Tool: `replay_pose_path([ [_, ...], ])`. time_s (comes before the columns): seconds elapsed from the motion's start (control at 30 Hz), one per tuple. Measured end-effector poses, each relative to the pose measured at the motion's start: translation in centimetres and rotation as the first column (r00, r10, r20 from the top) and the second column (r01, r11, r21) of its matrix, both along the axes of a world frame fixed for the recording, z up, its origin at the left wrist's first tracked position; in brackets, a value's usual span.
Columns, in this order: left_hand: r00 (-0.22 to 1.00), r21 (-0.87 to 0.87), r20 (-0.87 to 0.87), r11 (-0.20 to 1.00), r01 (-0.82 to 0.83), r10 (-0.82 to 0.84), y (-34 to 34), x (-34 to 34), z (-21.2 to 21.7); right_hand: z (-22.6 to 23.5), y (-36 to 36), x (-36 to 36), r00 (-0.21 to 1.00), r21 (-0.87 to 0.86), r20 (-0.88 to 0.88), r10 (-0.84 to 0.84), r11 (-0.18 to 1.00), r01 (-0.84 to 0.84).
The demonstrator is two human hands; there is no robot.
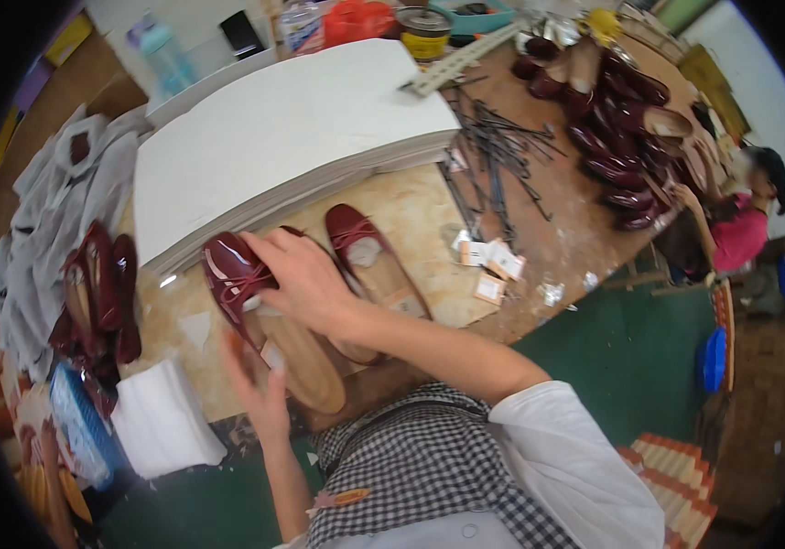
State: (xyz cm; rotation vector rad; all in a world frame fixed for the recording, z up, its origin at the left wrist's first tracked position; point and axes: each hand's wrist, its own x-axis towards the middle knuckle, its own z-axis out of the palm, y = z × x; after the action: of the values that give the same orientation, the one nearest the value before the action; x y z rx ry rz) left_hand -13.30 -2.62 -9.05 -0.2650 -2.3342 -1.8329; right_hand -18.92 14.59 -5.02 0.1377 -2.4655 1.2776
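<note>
A burgundy patent ballet flat (227, 265) with a thin bow lies on the table in front of me, its tan insole (305, 371) facing up and a white sticker inside. My right hand (305, 279) reaches over it, fingers curled onto the upper by the bow. Beside the shoe's left edge, my left hand (262, 393) has thumb and fingers apart, slightly blurred, with nothing in it. To the right, another burgundy flat (374, 261) holds crumpled white stuffing in its toe. Under my right hand, a further shoe is mostly hidden.
Stacked white sheets (292, 128) lie behind the shoes. Dark thin strips (498, 151) and small tags (493, 265) are at right. A shoe pile (626, 137) stands far right near a seated person (736, 220). Left are more shoes (104, 284) and folded white cloth (168, 416).
</note>
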Motion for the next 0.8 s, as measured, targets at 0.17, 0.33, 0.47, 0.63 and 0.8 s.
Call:
replay_pose_path([
  [0.17,0.708,0.602,0.454,0.772,0.204,-0.541,0.7,-0.1,-2.0,-1.3,14.5,4.2,0.989,-0.113,0.029,-0.143,0.983,0.145],
  [0.33,0.651,0.713,0.49,0.696,0.085,-0.58,3.7,-1.4,0.0,-7.6,26.7,7.2,0.707,0.742,-0.044,-0.705,0.451,0.496],
  [0.47,0.584,0.86,0.439,0.508,-0.054,-0.683,3.8,-1.1,1.2,-7.7,27.6,6.4,0.671,0.56,0.223,-0.707,0.656,0.505],
  [0.63,0.523,0.901,0.382,0.433,-0.028,-0.762,4.6,-2.3,1.4,-10.9,32.6,8.9,0.713,0.065,0.222,-0.665,0.739,0.67],
  [0.8,0.787,0.687,0.487,0.723,-0.078,-0.378,3.9,-3.0,-1.6,2.0,15.3,10.3,0.867,-0.181,0.395,-0.305,0.899,0.399],
])
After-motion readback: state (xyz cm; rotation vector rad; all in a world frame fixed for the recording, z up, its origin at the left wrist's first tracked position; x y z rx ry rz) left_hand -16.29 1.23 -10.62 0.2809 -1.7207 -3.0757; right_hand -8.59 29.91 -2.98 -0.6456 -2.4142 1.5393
